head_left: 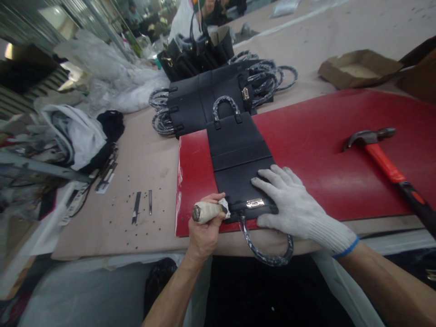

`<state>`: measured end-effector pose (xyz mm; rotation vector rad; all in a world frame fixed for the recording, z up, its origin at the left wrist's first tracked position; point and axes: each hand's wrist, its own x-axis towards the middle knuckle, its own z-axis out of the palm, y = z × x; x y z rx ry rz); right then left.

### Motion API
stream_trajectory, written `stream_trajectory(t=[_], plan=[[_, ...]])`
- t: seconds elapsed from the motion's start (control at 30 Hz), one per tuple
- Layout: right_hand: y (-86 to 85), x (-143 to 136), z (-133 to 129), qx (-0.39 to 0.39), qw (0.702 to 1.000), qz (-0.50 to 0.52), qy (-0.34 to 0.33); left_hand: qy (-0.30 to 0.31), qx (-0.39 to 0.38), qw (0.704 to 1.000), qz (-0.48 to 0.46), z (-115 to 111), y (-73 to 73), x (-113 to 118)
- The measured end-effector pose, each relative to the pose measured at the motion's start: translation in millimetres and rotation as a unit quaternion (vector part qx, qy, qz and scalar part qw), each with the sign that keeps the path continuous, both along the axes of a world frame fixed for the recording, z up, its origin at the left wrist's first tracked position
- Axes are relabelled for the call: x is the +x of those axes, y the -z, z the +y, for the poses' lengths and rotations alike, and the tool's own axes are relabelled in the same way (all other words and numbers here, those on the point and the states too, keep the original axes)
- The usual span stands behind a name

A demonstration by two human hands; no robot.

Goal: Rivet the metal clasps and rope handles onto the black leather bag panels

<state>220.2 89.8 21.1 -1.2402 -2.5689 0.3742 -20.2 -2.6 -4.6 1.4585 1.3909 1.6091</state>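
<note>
A black handbag panel [238, 154] with a wrapped handle at each end lies flat on the red board [195, 181]. Near its close edge is a shiny metal clasp [255, 203]. My left hand [205, 230], bare, is closed around a short tool wrapped in pale tape [207, 212]; its tip, at the panel's left edge beside the clasp, is hidden. My right hand [293, 204], in a white knit glove, rests with fingers spread on the panel's right edge. The plastic-wrapped near handle [269, 254] hangs over the table edge between my hands.
A claw hammer [384, 159] with a red and black grip lies to the right. More black panels with wrapped handles [190, 100] are stacked behind. At left are a small blade [136, 207] and a thin metal rod [150, 202]. A cardboard tray [359, 69] sits back right.
</note>
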Motion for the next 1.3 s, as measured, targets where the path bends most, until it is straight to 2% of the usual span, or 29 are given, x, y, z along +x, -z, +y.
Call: stream_trajectory(t=[0.2,0.4,0.6,0.83,1.1,1.3], plan=[[0.6,2,0,0.003,1.000,0.005,-0.001,0.002,0.013,1.000,0.008,0,2.2,1],[-0.5,1,-1,-0.001,1.000,0.007,0.002,-0.035,0.039,0.998,0.027,-7,4.7,11],[1.8,2,0,0.014,1.000,0.012,-0.005,-0.062,0.027,0.997,0.027,-12,8.2,15],[4.1,2,0,0.024,0.999,0.021,-0.006,-0.009,0.011,1.000,0.020,-6,4.7,8],[7.5,3,2,0.016,1.000,0.007,-0.009,0.017,-0.011,0.999,0.027,-1,-2.2,3],[7.7,3,2,0.016,1.000,-0.006,-0.009,-0.042,0.001,0.999,0.018,-6,0.2,13]])
